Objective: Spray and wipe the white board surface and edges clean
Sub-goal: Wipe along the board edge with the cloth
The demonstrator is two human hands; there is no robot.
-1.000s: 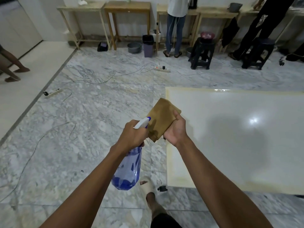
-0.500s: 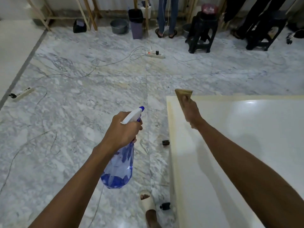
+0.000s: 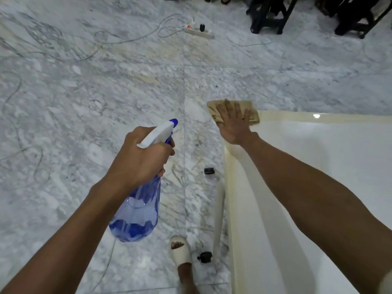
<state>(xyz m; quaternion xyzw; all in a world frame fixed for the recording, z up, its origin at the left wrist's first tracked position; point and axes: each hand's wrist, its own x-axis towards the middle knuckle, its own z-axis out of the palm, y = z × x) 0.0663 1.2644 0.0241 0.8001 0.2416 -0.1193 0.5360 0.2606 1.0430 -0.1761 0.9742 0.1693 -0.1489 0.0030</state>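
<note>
A glossy white board (image 3: 318, 166) with cream-coloured edges fills the right side, standing above the marble floor. My right hand (image 3: 233, 124) lies flat, fingers spread, pressing a tan cloth (image 3: 253, 115) onto the board's far left corner. To the left of the board, over the floor, my left hand (image 3: 140, 160) grips the neck of a clear blue spray bottle (image 3: 137, 213). Its white trigger head with a blue nozzle points up and to the right. Blue liquid sits in the bottle's bottom.
Two black casters (image 3: 209, 170) (image 3: 204, 256) show under the board's left edge, beside my sandalled foot (image 3: 180, 251). A power strip (image 3: 197, 31) and loose cables (image 3: 118, 41) lie on the floor farther off. Black stools (image 3: 269, 15) stand at the top right.
My right hand carried the cloth from in front of the spray nozzle to the board's far left corner and flattened it there. The view tilted downward. The bottle stayed in my left hand.
</note>
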